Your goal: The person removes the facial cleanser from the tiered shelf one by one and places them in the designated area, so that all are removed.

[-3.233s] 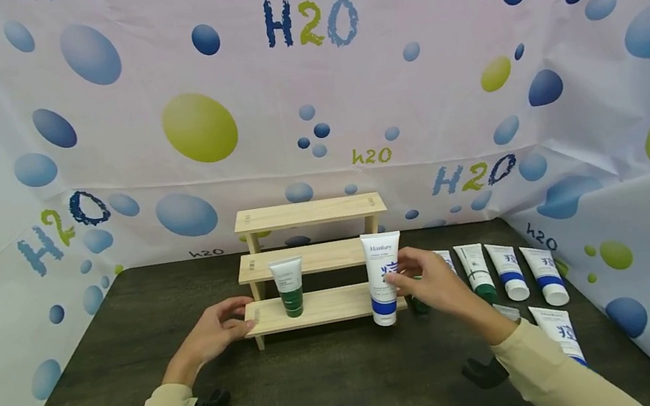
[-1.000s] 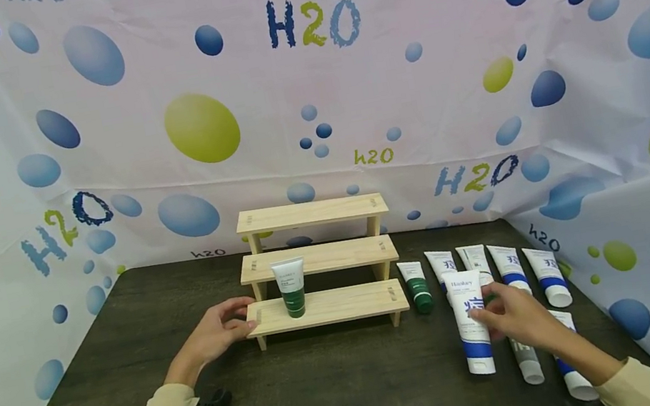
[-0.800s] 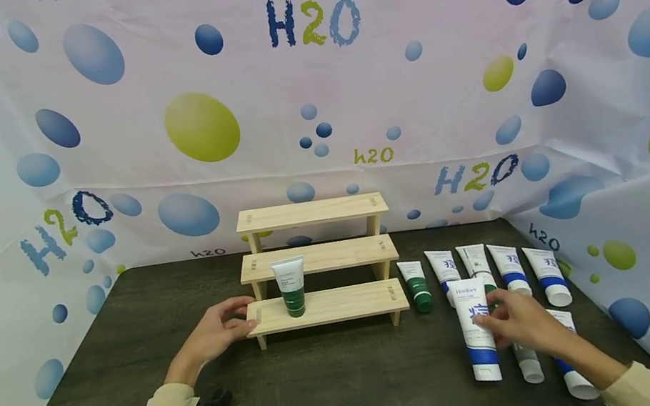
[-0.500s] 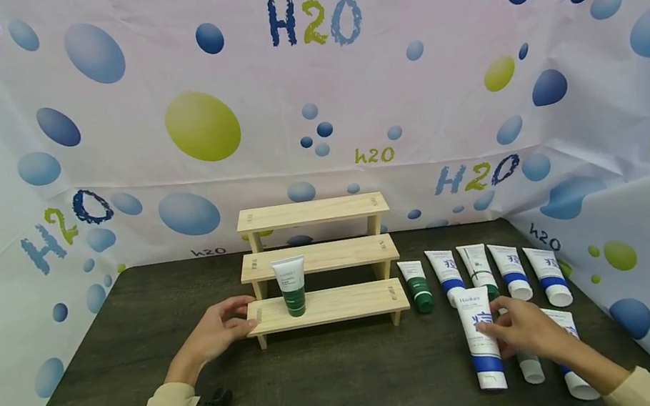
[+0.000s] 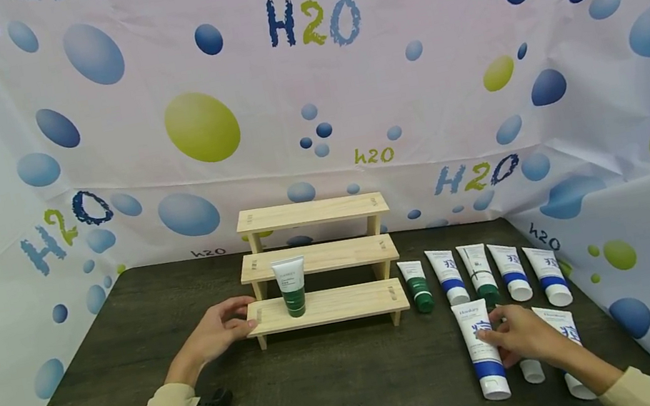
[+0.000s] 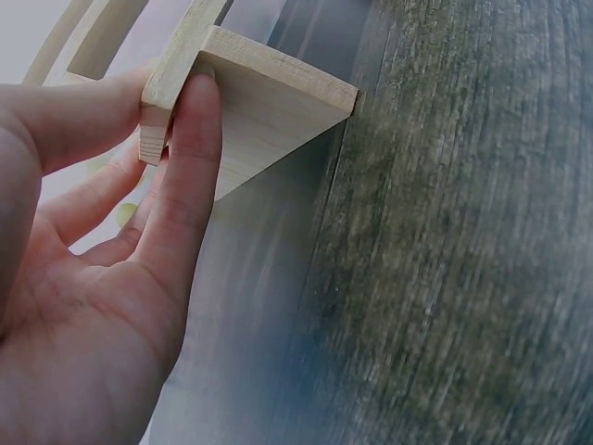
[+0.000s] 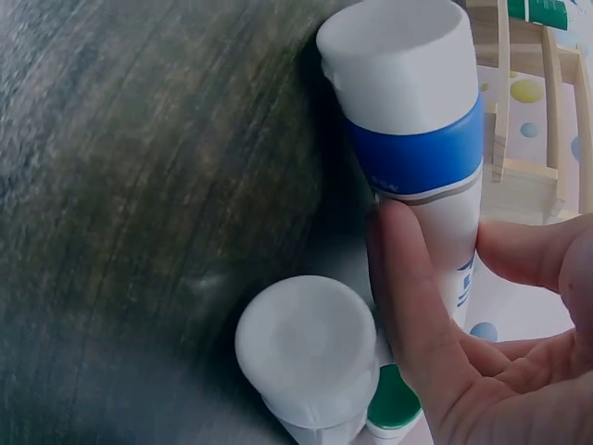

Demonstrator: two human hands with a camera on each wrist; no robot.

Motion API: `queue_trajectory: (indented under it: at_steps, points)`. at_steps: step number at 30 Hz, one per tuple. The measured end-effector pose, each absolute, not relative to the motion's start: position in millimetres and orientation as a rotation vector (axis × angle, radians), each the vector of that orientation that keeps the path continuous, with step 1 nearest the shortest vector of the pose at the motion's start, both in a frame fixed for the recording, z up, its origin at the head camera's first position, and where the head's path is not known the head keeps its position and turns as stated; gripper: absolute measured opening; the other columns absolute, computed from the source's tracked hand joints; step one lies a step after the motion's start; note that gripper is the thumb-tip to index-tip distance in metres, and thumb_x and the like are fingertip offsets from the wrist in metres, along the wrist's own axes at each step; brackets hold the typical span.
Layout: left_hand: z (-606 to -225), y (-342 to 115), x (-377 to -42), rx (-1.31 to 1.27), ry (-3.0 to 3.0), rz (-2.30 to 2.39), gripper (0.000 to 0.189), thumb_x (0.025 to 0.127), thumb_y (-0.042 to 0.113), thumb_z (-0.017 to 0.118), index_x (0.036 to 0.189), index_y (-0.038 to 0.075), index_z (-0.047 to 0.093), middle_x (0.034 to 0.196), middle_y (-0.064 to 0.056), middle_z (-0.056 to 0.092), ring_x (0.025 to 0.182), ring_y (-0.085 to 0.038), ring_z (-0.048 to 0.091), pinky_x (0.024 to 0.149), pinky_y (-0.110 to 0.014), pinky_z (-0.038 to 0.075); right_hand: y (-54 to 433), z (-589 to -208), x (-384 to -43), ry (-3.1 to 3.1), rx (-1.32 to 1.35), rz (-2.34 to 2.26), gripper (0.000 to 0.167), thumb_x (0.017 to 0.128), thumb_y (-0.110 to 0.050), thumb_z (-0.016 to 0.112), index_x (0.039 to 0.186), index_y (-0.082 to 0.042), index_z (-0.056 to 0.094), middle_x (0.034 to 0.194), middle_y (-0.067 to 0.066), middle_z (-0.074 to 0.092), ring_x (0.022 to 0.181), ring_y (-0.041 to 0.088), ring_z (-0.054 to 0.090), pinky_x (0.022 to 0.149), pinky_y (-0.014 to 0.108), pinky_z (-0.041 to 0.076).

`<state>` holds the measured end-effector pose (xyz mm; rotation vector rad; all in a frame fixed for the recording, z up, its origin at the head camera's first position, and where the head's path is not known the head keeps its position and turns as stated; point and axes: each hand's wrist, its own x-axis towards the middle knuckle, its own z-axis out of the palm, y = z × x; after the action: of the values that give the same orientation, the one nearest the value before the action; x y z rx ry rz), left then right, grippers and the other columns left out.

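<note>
My left hand (image 5: pixel 212 334) pinches the left end of the lowest step of a three-tier wooden display stand (image 5: pixel 343 303). In the left wrist view the thumb lies on one face of the step (image 6: pixel 278 79) and a finger on the other. At the right, my right hand (image 5: pixel 523 333) grips a white squeeze tube (image 5: pixel 477 343) with a blue band, cap toward me. The right wrist view shows thumb and fingers on either side of that tube (image 7: pixel 417 83), close over the table. A small white-and-green tube (image 5: pixel 292 287) stands cap down on the lowest step.
Several tubes lie in a row right of the stand, among them a white-and-green tube (image 5: pixel 416 286) and a blue-banded tube (image 5: pixel 548 276). A grey-capped tube (image 5: pixel 532 371), partly hidden, and another blue-banded tube (image 5: pixel 565 327) lie by my right hand. A printed sheet (image 5: pixel 305 90) encloses the dark table (image 5: pixel 333 397).
My right hand has carried the blue-banded tube from in front of the stand's right end to the right and down toward the table. The left hand stays on the stand.
</note>
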<state>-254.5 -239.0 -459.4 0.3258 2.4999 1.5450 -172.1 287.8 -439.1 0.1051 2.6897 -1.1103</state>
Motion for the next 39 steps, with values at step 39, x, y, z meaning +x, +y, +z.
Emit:
queue_trajectory:
  at_steps: [39]
  points:
    - [-460.7,-238.1,-254.3,0.327,2.533,1.534,0.058,0.099,0.015,0.07,0.149,-0.003,0.047,0.143,-0.028,0.051,0.114,-0.029,0.066,0.088,-0.034,0.056,299.6,-396.1,-186.6,2.718,-0.053,-1.068,0.046,0.101,-0.012,0.064,0.135,0.016,0.048,0.089,0.015,0.073,0.064,0.022,0.073,0.06,0.038,0.062]
